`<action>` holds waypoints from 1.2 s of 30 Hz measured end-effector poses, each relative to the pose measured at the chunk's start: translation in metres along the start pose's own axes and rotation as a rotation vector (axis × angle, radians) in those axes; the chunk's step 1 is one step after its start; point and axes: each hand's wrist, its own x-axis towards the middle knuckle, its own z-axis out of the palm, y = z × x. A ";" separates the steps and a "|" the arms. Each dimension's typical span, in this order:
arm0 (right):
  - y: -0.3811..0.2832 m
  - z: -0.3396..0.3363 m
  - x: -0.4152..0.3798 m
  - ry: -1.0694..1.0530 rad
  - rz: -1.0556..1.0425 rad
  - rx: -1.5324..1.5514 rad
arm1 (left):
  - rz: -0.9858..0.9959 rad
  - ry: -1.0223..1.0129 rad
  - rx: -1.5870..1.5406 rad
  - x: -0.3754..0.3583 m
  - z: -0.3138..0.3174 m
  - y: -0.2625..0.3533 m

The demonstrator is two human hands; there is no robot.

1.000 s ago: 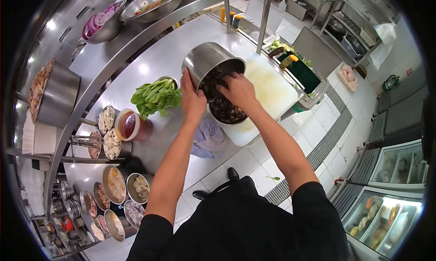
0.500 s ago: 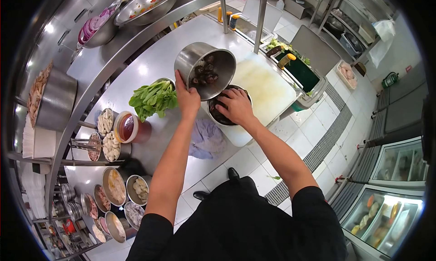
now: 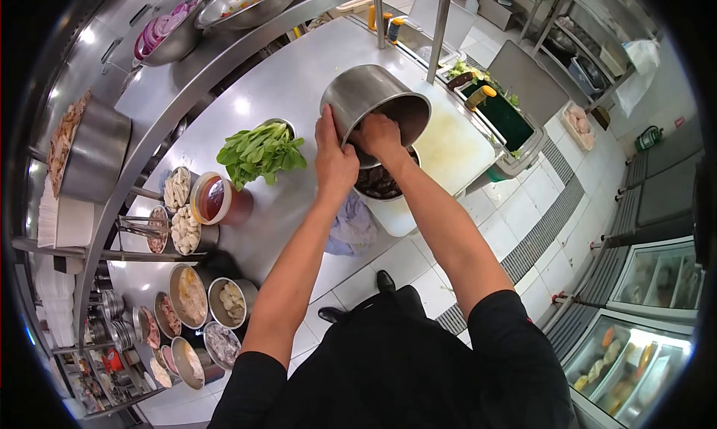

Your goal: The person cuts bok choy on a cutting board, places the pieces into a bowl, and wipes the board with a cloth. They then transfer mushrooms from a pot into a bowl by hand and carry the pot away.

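A large steel pot (image 3: 366, 85) is tilted over a smaller steel container of dark pieces (image 3: 379, 182). My left hand (image 3: 336, 160) grips the pot's near left side. Inside the pot's mouth is my right hand (image 3: 379, 136); its fingertips and anything in them are hidden. Dark pieces also show within the pot. Under the small container's side lies a white cutting board (image 3: 455, 141). Next to the container, a bluish cloth (image 3: 352, 226) rests on the steel counter (image 3: 280, 78).
Leafy greens (image 3: 260, 153) stand in a bowl left of my left hand. Beyond them are a tub of red sauce (image 3: 215, 199) and several food containers. A metal shelf rail (image 3: 187, 97) curves along the left. Yellow-capped bottles (image 3: 478, 98) are at the right.
My right hand has moved from the small container up into the large pot. The pot and my left hand appear farther right, and the whole view has shifted slightly.
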 end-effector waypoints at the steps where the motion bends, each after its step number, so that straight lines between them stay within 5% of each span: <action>1: 0.004 -0.001 -0.007 0.017 -0.056 -0.029 | 0.025 0.013 -0.001 -0.001 0.003 -0.002; 10: 0.058 0.008 -0.065 0.298 -0.539 0.115 | -0.032 0.100 -0.142 0.021 0.013 -0.049; 17: 0.055 0.002 -0.061 0.260 -0.529 0.233 | -0.098 0.127 -0.179 0.028 -0.007 -0.041; 22: 0.018 0.001 0.001 0.489 -0.452 0.007 | 0.091 0.084 -0.131 0.015 -0.013 -0.007; 29: 0.019 -0.006 -0.024 -0.029 -0.465 -0.103 | 0.027 0.175 0.039 0.033 -0.005 -0.028; 36: 0.047 0.005 -0.070 0.232 -0.629 0.030 | -0.292 0.262 -0.212 0.068 -0.018 -0.061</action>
